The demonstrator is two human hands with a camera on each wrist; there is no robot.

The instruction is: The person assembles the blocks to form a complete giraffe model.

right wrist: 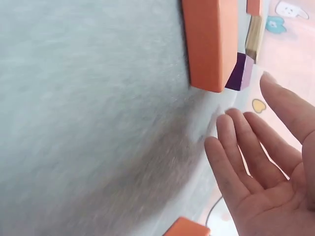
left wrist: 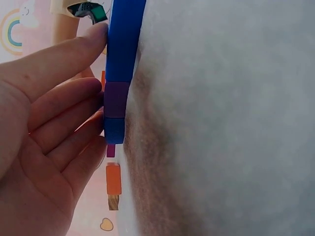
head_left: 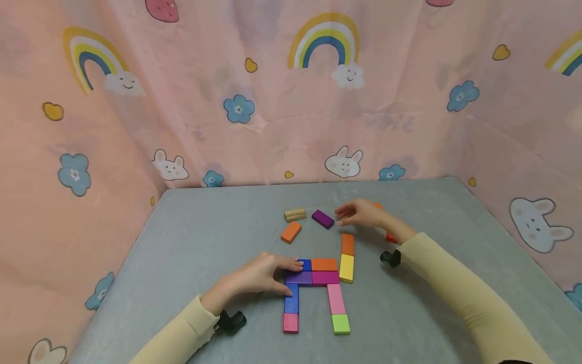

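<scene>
Flat coloured blocks lie in an arch-like figure. My left hand (head_left: 259, 274) rests at its left side, fingertips on the short blue block (head_left: 306, 265) and the violet block (head_left: 300, 278), thumb at the long blue block (head_left: 291, 303). In the left wrist view its fingers (left wrist: 74, 103) are gently bent along the blocks' faces. My right hand (head_left: 361, 213) hovers over the table's far part with nothing in it, fingers loosely extended. Just left of its fingertips lies a purple block (head_left: 323, 219). Below it stand an orange block (head_left: 347, 244) and a yellow block (head_left: 346, 268), end to end.
A wood-coloured block (head_left: 295, 215) and an orange block (head_left: 291, 232) lie left of the purple one. Orange-red blocks (head_left: 391, 237) are partly hidden behind the right forearm. A pink patterned cloth (head_left: 282, 141) hangs around the grey table (head_left: 218, 227).
</scene>
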